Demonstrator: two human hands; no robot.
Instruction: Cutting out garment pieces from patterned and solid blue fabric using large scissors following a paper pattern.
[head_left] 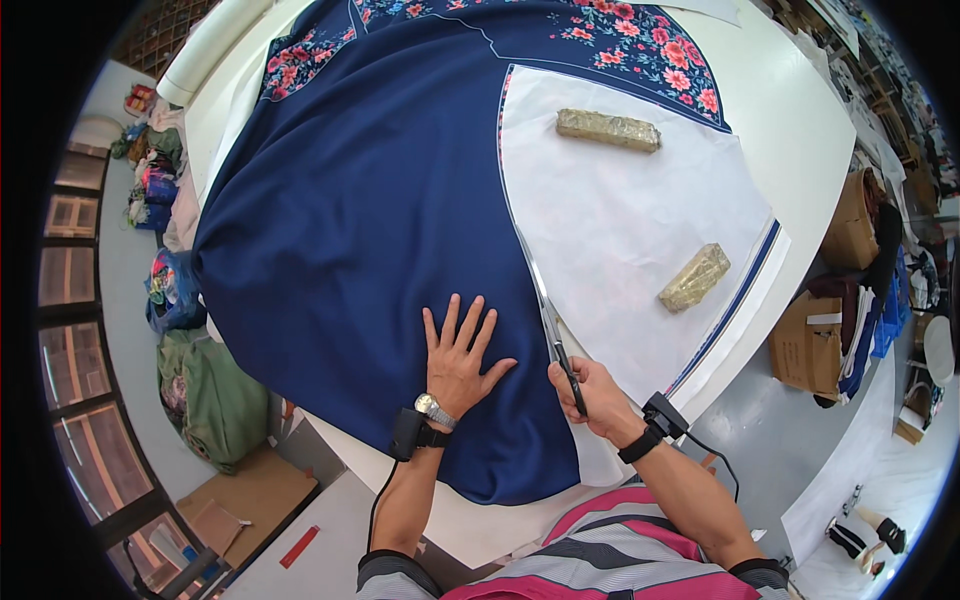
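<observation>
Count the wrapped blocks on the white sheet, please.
2: one wrapped block toward the far end of the white sheet, the other block nearer, toward its right edge.

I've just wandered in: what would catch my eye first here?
The broad navy fabric covering the table's left and middle, with pink-red flowers at its far edge. Next, the scissors in the right hand, lying along the navy's right edge. Two wrapped blocks sit on the white sheet beyond.
</observation>
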